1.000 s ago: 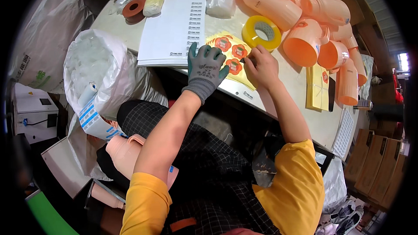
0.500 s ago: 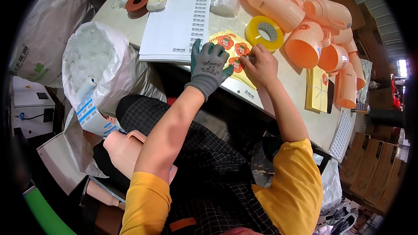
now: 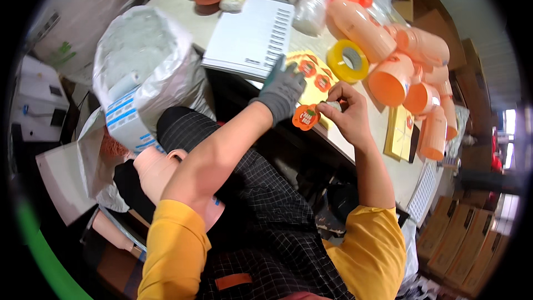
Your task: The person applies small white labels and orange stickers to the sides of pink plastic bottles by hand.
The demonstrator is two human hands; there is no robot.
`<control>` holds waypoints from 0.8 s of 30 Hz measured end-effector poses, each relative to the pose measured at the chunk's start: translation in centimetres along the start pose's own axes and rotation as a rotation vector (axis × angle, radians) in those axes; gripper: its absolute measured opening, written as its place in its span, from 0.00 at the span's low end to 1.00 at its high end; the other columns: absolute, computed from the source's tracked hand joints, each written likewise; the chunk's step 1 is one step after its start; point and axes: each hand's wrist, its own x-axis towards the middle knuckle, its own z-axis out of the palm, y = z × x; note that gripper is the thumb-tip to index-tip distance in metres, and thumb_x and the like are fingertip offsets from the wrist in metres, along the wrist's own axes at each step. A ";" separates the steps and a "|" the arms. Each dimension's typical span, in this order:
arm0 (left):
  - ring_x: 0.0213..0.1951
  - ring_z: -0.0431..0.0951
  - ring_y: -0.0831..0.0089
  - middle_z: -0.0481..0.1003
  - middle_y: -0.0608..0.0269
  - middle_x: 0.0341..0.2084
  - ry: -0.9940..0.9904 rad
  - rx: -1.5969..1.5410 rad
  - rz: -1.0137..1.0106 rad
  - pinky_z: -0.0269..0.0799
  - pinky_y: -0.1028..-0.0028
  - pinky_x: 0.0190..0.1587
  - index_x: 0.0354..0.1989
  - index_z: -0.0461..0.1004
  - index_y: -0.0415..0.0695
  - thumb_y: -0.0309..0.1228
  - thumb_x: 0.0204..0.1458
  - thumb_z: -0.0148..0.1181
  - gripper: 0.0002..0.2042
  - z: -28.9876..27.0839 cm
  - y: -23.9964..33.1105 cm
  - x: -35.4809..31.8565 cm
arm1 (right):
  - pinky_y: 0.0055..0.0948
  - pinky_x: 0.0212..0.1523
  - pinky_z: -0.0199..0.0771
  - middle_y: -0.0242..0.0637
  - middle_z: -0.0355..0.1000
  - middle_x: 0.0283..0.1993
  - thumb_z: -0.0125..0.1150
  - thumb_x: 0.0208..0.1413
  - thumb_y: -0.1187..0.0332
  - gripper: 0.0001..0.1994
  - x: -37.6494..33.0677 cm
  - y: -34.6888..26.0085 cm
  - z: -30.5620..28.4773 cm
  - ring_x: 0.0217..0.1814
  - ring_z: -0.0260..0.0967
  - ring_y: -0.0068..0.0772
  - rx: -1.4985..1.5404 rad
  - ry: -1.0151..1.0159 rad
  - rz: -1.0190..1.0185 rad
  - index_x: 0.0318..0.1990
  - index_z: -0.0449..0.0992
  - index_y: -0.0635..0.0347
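Observation:
My right hand (image 3: 351, 112), bare, pinches an orange flower-shaped sticker (image 3: 305, 117) by its edge, held in the air off the table's front edge. Behind it lies a stack of yellow sticker sheets (image 3: 312, 93) with more orange stickers on them. My left hand (image 3: 282, 91) wears a grey and green glove. Its fingers are slightly spread, over the left edge of the yellow sheets and close to the corner of a stack of white label sheets (image 3: 244, 33). A peach plastic jug with a handle (image 3: 151, 171) lies across my lap, partly hidden by my left forearm.
Beyond the yellow sheets sits a roll of yellow tape (image 3: 347, 61). Several peach jugs (image 3: 388, 84) are piled on the right of the table, near a tied yellow bundle (image 3: 397, 133). A white sack (image 3: 183, 50) stands left; cartons (image 3: 461, 228) stand right.
My right hand has lifted the orange sticker off the yellow sheet and drawn it toward me. The view has shifted, and my left hand stays by the sheets.

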 end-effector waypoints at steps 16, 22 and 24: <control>0.60 0.71 0.52 0.68 0.54 0.61 0.473 -0.228 -0.807 0.70 0.49 0.62 0.68 0.66 0.45 0.69 0.42 0.73 0.51 -11.8 8.3 -40.4 | 0.26 0.32 0.68 0.29 0.70 0.29 0.81 0.52 0.66 0.17 0.4 -10.0 23.2 0.31 0.66 0.18 0.123 -0.863 -0.110 0.29 0.74 0.63; 0.60 0.71 0.46 0.62 0.42 0.63 0.640 -0.188 -0.860 0.74 0.50 0.61 0.75 0.47 0.33 0.63 0.39 0.80 0.65 -6.1 10.2 -41.1 | 0.35 0.35 0.77 0.38 0.77 0.32 0.83 0.49 0.51 0.23 -0.2 -13.2 28.3 0.32 0.79 0.35 -0.141 -1.064 -0.137 0.29 0.76 0.61; 0.60 0.70 0.46 0.63 0.41 0.62 0.667 -0.204 -0.858 0.74 0.50 0.60 0.75 0.46 0.32 0.62 0.39 0.81 0.65 -5.9 10.2 -41.1 | 0.36 0.36 0.77 0.38 0.77 0.33 0.83 0.49 0.51 0.23 -0.3 -14.1 28.6 0.33 0.79 0.37 -0.252 -1.073 -0.137 0.29 0.76 0.60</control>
